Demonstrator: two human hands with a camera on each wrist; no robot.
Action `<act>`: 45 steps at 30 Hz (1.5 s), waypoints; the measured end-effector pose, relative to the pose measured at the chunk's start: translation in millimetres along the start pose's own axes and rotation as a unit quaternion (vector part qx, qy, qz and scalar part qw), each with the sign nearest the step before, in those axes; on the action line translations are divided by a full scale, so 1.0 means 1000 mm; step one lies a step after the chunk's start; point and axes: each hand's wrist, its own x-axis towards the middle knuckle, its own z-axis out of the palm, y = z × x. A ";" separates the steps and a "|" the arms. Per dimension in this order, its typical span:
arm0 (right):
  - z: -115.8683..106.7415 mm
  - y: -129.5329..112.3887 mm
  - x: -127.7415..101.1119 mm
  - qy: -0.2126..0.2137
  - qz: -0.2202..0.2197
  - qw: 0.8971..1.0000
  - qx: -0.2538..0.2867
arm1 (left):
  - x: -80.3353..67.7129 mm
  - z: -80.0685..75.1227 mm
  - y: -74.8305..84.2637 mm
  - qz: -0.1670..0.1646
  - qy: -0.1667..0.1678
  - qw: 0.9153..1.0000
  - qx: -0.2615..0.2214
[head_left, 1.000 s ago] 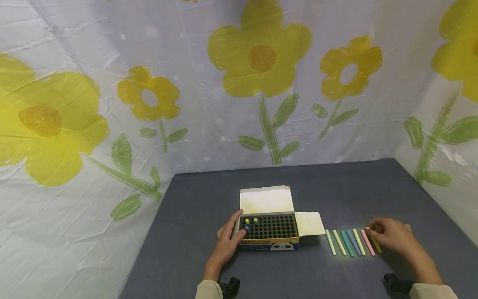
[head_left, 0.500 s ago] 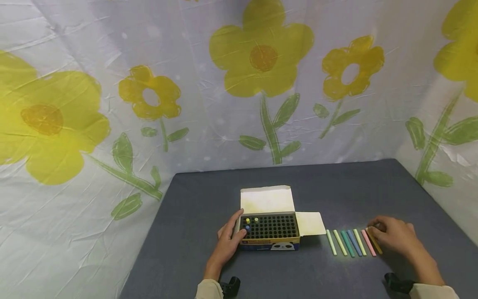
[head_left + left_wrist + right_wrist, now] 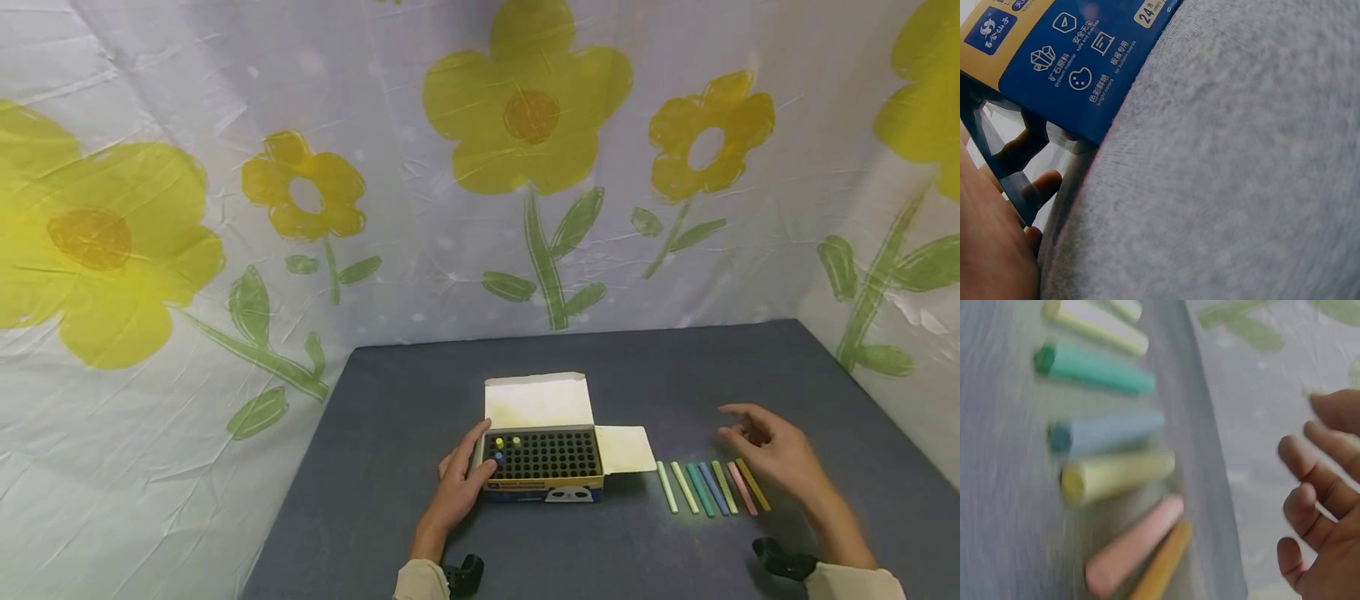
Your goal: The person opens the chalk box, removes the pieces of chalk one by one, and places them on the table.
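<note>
Right hand (image 3: 776, 450) hovers above the far end of the chalk row, fingers (image 3: 1310, 465) spread and relaxed, holding nothing and clear of every stick. Left hand (image 3: 459, 479) rests against the left end of the chalk box (image 3: 542, 467), fingers laid along its wall with the thumb at the rim; the left wrist view shows only fingertips near the blue printed side, so the closeness of the hold cannot be judged further. The box stands open on the grey surface (image 3: 600, 358), its lid flap folded back and a side flap lying out to the right. Judgement: the left hand should brace the box firmly and each stick should be taken near its middle, since chalk snaps easily. Count: six chalk sticks (image 3: 712, 487) lie side by side just right of the box, running pale green, yellow, green, blue, yellow, pink and orange at the outer end by colour, though the head view resolves about seven; three chalk ends (image 3: 500, 448) stand in the slotted tray, remaining holes vacant.
</note>
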 end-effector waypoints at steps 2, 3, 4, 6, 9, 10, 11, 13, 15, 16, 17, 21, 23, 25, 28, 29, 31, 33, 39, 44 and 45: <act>0.004 -0.007 0.001 0.019 -0.010 0.999 0.040 | -0.001 -0.001 0.001 -0.003 -0.001 1.000 0.001; 0.006 -0.010 0.001 0.026 -0.015 0.998 0.057 | -0.001 -0.001 0.001 -0.005 -0.002 1.000 0.002; 0.008 -0.013 0.001 0.031 -0.022 0.997 0.073 | -0.001 -0.001 0.001 -0.007 -0.002 1.000 0.003; 0.014 -0.021 0.002 0.041 -0.037 0.994 0.097 | -0.001 -0.002 0.000 -0.009 -0.001 1.000 0.004; 0.023 -0.035 0.005 0.051 -0.058 0.988 0.131 | -0.001 -0.002 0.000 -0.008 0.003 1.000 0.004; 0.027 -0.040 0.007 0.054 -0.064 0.987 0.140 | -0.001 -0.001 0.000 -0.005 0.004 1.000 0.003; 0.030 -0.044 0.008 0.055 -0.067 0.985 0.148 | -0.001 -0.001 0.000 -0.003 0.004 1.000 0.004; 0.037 -0.054 0.011 0.054 -0.072 0.983 0.163 | -0.001 -0.001 -0.001 0.001 0.005 1.000 0.006; 0.044 -0.062 0.014 0.054 -0.080 0.980 0.175 | -0.001 0.000 0.000 0.005 0.004 1.000 0.006; 0.048 -0.066 0.015 0.055 -0.087 0.980 0.172 | 0.000 0.000 -0.001 0.006 0.002 1.000 0.006; 0.052 -0.070 0.016 0.056 -0.095 0.979 0.169 | 0.000 0.000 -0.001 0.005 0.001 1.000 0.006; 0.067 -0.085 0.020 0.050 -0.125 0.977 0.163 | -0.001 0.000 0.001 0.002 -0.004 1.000 0.002; 0.074 -0.092 0.021 0.040 -0.134 0.976 0.166 | -0.001 0.000 0.001 -0.001 -0.005 1.000 -0.001; 0.082 -0.100 0.022 0.029 -0.139 0.975 0.168 | -0.001 0.000 0.001 0.001 -0.007 1.000 -0.003; 0.095 -0.112 0.022 0.013 -0.143 0.974 0.177 | -0.002 0.000 0.001 0.002 -0.006 1.000 -0.004; 0.100 -0.116 0.022 0.008 -0.147 0.973 0.180 | -0.002 0.000 0.000 0.004 -0.005 1.000 -0.003; 0.111 -0.124 0.023 -0.005 -0.157 0.969 0.193 | -0.002 -0.001 -0.001 0.006 -0.002 1.000 -0.002; 0.121 -0.131 0.024 -0.018 -0.168 0.965 0.202 | -0.001 -0.001 -0.002 0.011 0.001 1.000 0.002; 0.144 -0.148 0.026 -0.043 -0.157 0.965 0.204 | -0.001 -0.001 -0.003 0.005 -0.003 1.000 0.002; 0.153 -0.159 0.026 -0.038 -0.139 0.975 0.170 | -0.001 0.000 -0.001 0.007 -0.003 1.000 -0.002; 0.154 -0.161 0.027 -0.036 -0.136 0.977 0.162 | -0.001 0.000 -0.001 0.008 -0.002 1.000 -0.003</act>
